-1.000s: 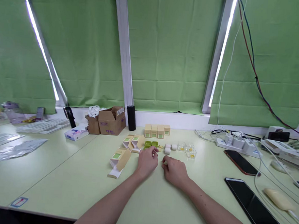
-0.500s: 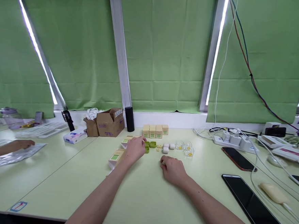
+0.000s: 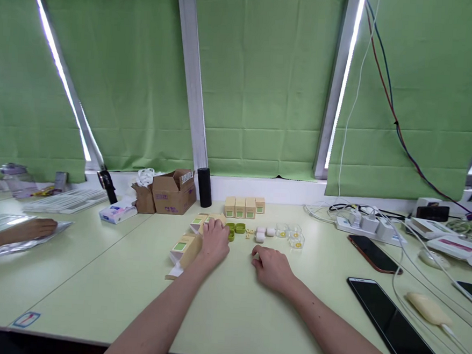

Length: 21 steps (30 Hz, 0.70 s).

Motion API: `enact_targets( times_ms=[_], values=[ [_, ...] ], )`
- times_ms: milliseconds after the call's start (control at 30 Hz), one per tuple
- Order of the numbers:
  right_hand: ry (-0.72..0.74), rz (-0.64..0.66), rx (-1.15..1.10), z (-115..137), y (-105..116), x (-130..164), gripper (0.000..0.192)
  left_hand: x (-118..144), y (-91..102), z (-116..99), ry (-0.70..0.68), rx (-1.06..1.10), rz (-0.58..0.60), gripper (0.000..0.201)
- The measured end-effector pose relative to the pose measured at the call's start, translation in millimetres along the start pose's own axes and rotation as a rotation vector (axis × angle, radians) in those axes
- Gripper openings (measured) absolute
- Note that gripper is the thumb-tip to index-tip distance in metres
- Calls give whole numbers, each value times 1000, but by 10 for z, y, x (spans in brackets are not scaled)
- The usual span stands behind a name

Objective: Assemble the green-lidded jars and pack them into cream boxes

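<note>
My left hand [image 3: 215, 241] reaches over the table beside small kraft-coloured boxes, its fingers stretched forward and slightly apart. Its fingertips partly cover the far open box [image 3: 198, 223]; whether they touch it I cannot tell. A nearer open box [image 3: 186, 249] lies left of the wrist. Just right of the fingers sit small olive-green cases [image 3: 240, 228]. My right hand [image 3: 273, 267] rests on the table with curled fingers and nothing visible in them. Beyond it are white cylinders [image 3: 260, 237], tiny yellow pieces [image 3: 248, 234] and clear cups [image 3: 296, 239] with yellow centres.
Several closed kraft boxes [image 3: 245, 207] stand in a row at the back. A brown carton [image 3: 174, 192] and a black cylinder [image 3: 204, 188] are behind left. Two phones, one large [image 3: 397, 323], and cables lie right. Another person's hand [image 3: 40, 229] rests on a plastic bag at left.
My left hand has moved slightly nearer to me, and its fingers now spread forward rather than pinching by the green cases. My right hand stays in place.
</note>
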State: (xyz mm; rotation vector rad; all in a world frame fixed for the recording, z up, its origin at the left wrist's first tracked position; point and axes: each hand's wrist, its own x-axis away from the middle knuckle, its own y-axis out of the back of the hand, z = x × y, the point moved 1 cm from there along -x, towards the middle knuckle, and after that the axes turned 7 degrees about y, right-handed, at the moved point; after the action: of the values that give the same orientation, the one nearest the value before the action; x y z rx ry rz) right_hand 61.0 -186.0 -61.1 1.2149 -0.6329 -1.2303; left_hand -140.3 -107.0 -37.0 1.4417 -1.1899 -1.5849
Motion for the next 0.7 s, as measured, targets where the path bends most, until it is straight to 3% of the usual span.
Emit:
enact_targets(
  times_ms=[400, 700],
  values=[
    [-1, -2, -27, -33, -18, -4, 24, -18, -39, 56, 9, -25, 45, 29],
    [0, -103, -119, -85, -6, 3, 23, 177, 162, -194, -117, 129, -18, 19]
  ],
)
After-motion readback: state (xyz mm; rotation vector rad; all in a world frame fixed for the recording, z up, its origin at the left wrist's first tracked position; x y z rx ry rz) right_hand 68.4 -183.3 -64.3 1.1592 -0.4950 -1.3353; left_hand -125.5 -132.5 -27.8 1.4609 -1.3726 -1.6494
